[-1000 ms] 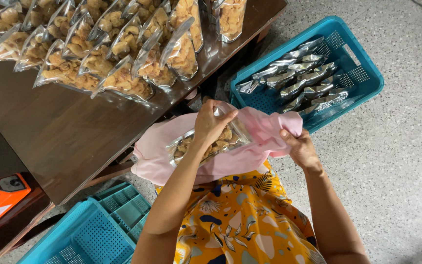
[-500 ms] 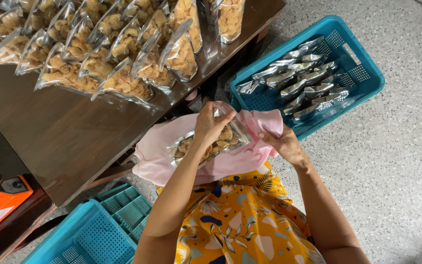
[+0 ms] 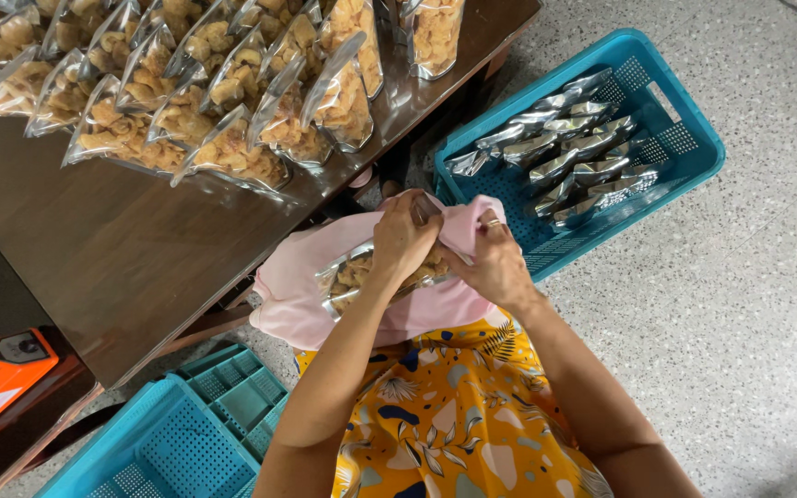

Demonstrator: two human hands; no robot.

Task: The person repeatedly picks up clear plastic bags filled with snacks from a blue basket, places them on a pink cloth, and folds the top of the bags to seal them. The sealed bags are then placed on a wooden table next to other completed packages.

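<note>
Both hands closing in on one snack pouch

I'm seeing the right hand [image 3: 498,263] sliding in from the pink cloth [image 3: 292,295] to meet the left hand [image 3: 405,242]; both sets of fingers are pinching the pouch [image 3: 354,275] top (probably pressing it closed), above the lap.

A dark wooden table [image 3: 131,267] carries rows of clear snack pouches [image 3: 223,92], leaning one against another along its far side, the near part bare. On the speckled grey floor [image 3: 740,295] stand a blue plastic basket [image 3: 694,166] of silver foil packets [image 3: 569,152] and, beside the table, a second blue basket [image 3: 168,443].
</note>
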